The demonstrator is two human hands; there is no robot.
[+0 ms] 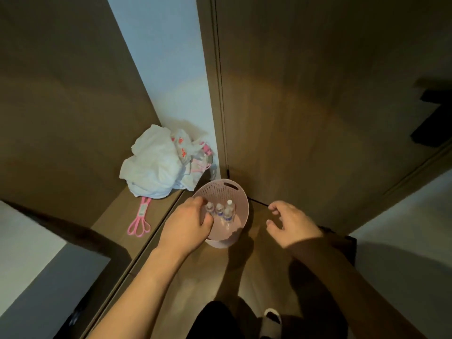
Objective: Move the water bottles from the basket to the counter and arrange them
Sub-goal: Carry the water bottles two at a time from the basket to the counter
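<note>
Nearest the lens: dark trouser leg (215, 319) and a white-strapped slipper (272, 316) on the wood floor (244, 270); person stood over the job.

Pink perforated basket (241, 204) sat on the floor in the corner against the door panel (318, 118). Water bottles (223, 211) stood upright inside it, packed against each other; four caps showed. None were on the table yet, and no table was identifiable in view.

Left hand (188, 223) was down over the near-left rim of the basket, grip curled at the leftmost bottle (209, 207). Fingertips were hidden behind the knuckles, so I couldn't tell whether it had actually pinched that bottle or only touched it. Right hand (291, 223) hovered right of the basket, clear of the rim, grip spread and loosely bent, holding nothing.

Risks, my read:
- Bottles tightly packed: pulling the left one could drag or tip its neighbours.
- Basket looked light and nobody braced it; a snagged bottle could lift or tip it. The free right hand was close enough to steady the rim.
- A top-only pinch on a slick bottle could slip on the lift.

Off task: white plastic bag (159, 165) and pink hangers (139, 221) on the low ledge (117, 216) left of the basket.
</note>
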